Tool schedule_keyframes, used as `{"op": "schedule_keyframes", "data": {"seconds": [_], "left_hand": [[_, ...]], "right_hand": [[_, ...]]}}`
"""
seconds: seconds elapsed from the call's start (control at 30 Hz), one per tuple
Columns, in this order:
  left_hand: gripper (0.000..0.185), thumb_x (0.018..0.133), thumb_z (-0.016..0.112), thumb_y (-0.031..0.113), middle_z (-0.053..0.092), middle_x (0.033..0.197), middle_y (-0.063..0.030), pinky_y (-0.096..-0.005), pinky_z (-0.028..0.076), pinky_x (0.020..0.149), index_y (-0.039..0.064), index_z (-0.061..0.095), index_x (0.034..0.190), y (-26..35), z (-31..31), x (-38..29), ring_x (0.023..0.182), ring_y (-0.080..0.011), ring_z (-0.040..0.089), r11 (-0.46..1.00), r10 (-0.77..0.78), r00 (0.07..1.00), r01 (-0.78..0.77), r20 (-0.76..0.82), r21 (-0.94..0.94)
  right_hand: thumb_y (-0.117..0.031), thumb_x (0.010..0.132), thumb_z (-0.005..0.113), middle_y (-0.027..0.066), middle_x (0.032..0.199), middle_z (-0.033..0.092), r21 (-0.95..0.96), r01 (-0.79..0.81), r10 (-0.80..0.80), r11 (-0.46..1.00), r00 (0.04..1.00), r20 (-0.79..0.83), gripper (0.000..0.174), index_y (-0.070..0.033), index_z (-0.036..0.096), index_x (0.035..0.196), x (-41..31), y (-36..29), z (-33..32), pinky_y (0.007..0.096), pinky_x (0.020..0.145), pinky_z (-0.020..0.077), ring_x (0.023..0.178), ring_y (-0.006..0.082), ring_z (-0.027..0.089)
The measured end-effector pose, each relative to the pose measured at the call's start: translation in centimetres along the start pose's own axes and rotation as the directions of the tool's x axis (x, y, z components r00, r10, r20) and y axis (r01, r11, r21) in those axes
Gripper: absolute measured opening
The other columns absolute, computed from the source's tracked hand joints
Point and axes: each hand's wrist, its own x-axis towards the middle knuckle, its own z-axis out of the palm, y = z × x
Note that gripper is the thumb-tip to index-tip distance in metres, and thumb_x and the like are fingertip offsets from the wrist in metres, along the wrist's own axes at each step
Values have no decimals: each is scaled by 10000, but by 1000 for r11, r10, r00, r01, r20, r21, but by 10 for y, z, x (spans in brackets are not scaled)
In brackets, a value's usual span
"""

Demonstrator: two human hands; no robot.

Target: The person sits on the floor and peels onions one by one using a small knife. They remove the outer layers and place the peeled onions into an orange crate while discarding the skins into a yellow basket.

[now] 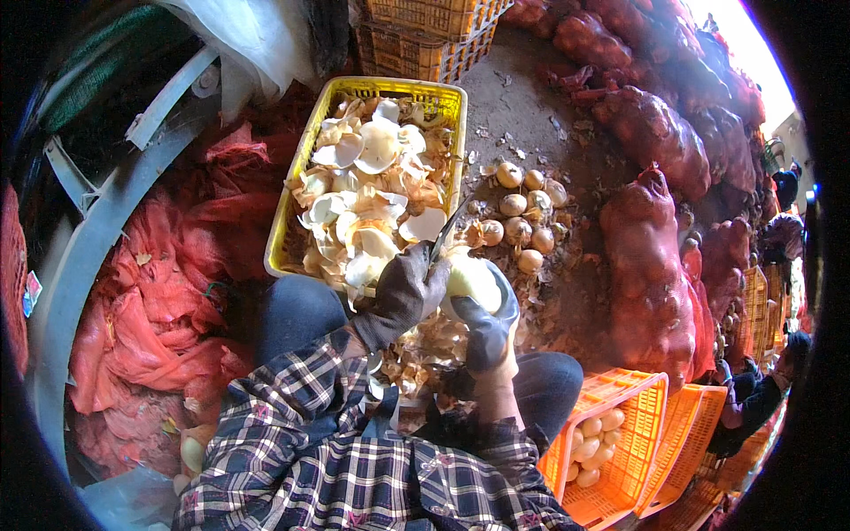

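A knife with a dark blade is gripped in my left hand, which wears a dark glove. Its blade points up and away, just above a large peeled, pale onion. My right hand, in a dark rubber-like glove, cups that onion from the right and below. The two hands are close together over my lap. Beyond my left hand stands a yellow plastic crate heaped with onion skins and pale outer layers. Several unpeeled onions lie on the ground right of the crate.
Red mesh sacks of onions line the right side. Orange crates, one holding peeled onions, stand lower right. Stacked crates rise at the top. Crumpled red netting and a curved metal frame lie left. Another person sits far right.
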Motion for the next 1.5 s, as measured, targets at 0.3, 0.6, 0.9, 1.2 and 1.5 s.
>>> {"op": "schedule_keyframes", "data": {"seconds": [0.3, 0.6, 0.9, 1.2, 1.5], "left_hand": [[207, 877, 639, 213, 658, 825, -245, -505, 498, 651, 25, 611, 959, -31, -12, -8, 768, -436, 647, 980, 35, 984, -68, 176, 186], [352, 854, 642, 224, 697, 868, -106, -341, 536, 713, -29, 638, 1099, -31, -32, -16, 799, -187, 683, 776, -428, 776, 578, 463, -251], [412, 795, 599, 176, 643, 827, -60, -258, 500, 423, -4, 599, 1165, -29, -25, -16, 462, -143, 572, 413, -316, 708, 702, 632, -580], [495, 895, 525, 95, 633, 872, -44, -234, 547, 508, 54, 519, 1388, -51, -10, -23, 623, -104, 593, 760, -302, 724, 575, 620, -303], [259, 923, 625, 197, 701, 875, -190, -454, 549, 648, 30, 681, 1113, -22, -55, -46, 730, -360, 698, 890, 73, 894, -258, 441, 376]], "right_hand": [[-258, 821, 702, 123, 1219, 622, 122, 19, -10, 992, 997, -79, 591, 2, 544, 1328, -6, -5, -7, 381, 964, 500, 1111, 234, 604], [-290, 865, 675, 104, 1321, 563, 472, -21, 47, 881, 998, -42, 645, -19, 469, 1413, -5, 12, -17, 371, 1008, 469, 1175, 244, 574], [-260, 706, 873, 179, 1333, 583, -259, 83, -61, 962, 994, 91, 878, 47, 456, 1416, 4, 2, -4, 377, 1070, 454, 1246, 255, 560], [-164, 653, 911, 206, 1298, 582, -762, 331, -252, 556, 941, 224, 851, 34, 499, 1372, 8, 52, -17, 373, 1028, 483, 1198, 289, 589], [-172, 634, 927, 196, 1320, 574, -680, 218, -175, 700, 976, 132, 839, 12, 530, 1350, 6, 55, -15, 394, 1073, 444, 1235, 300, 566]]}}
